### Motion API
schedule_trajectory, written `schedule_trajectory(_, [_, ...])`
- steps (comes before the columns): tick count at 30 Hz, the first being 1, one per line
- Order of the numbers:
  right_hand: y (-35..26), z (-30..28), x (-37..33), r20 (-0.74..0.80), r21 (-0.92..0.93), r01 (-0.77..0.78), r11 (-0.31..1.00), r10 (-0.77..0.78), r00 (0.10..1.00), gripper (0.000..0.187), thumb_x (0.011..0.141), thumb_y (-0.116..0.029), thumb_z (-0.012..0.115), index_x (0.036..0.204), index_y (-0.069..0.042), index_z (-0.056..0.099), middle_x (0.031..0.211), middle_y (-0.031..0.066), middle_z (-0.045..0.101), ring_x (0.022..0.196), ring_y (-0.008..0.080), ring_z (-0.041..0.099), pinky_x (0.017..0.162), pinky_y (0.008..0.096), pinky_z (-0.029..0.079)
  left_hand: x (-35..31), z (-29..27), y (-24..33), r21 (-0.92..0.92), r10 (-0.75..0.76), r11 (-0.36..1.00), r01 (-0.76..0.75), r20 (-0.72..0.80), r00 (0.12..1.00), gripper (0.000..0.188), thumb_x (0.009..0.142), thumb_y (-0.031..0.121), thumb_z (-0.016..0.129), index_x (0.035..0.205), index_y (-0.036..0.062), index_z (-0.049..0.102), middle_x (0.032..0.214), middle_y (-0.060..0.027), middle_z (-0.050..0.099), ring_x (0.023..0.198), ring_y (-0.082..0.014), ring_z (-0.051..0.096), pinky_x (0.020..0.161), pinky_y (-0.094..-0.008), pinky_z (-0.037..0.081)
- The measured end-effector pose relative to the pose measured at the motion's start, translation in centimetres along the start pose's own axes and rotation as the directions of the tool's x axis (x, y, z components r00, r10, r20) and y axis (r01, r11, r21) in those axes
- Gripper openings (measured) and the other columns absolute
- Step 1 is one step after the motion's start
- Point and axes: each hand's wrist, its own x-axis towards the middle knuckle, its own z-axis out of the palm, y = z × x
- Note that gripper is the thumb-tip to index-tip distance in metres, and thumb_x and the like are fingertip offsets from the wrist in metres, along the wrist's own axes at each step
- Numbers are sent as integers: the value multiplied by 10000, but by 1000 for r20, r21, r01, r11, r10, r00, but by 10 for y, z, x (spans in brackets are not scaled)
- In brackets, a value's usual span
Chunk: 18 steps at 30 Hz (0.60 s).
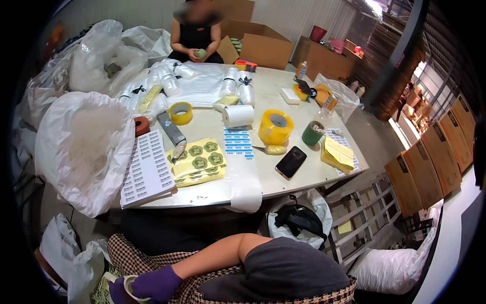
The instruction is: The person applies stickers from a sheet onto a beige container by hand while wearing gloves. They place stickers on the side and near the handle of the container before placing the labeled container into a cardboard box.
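My right hand (158, 282), in a purple glove, reaches low to the left across my checked apron. Its fingers are closed at a cream looped band (130, 287). Just left of it, partly cut off by the lower edge, is my left hand (119, 292), also in purple; its fingers are mostly hidden. Another pale curved piece (107, 281) shows beside it. Below and left of the hands lies a bundle of pale green strands (100, 290), next to a white plastic bag (88, 266).
On the table (212, 196) are label sheets (148, 169), green-printed sticker sheets (198, 159), tape rolls (276, 127), a phone (291, 163) and bundled plastic bags (197, 91). A large white sack (81, 152) stands left. Across the table a person (196, 38) holds something round and green. Cartons (425, 159) line the right.
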Motion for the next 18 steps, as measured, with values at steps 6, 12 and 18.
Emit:
schedule_trajectory(6, [14, -17, -41, -141, 467, -68, 881, 150, 979, 502, 817, -295, 756, 1184, 5, 590, 1021, 188, 648, 923, 284, 622, 839, 410, 515, 48, -47, 28, -270, -56, 960, 81, 100, 993, 770, 771, 294, 820, 1437, 33, 536, 1395, -254, 562, 1302, -443, 522, 1139, -548, 375])
schedule_trajectory(12, [-36, -136, -168, -395, 870, -130, 476, 830, 393, 367, 1008, -178, 650, 1331, -8, 606, 1163, 103, 696, 1075, 169, 631, 972, 347, 519, 7, -55, 17, -713, -318, 697, 75, -214, 923, 719, 886, 160, 689, 1497, 34, 331, 1382, -218, 543, 1299, -341, 517, 1120, -515, 401])
schedule_trajectory(18, [4, -283, -280, -860, -493, -615, 616, -236, 453, 377, 1001, -51, 583, 1371, 16, 555, 1058, 161, 692, 942, 223, 675, 795, 349, 545, -2, -10, 31, -830, -477, 474, 294, 38, 878, 271, 808, -17, 563, 1062, -67, 643, 1073, -146, 658, 1122, -275, 601, 1079, -442, 423])
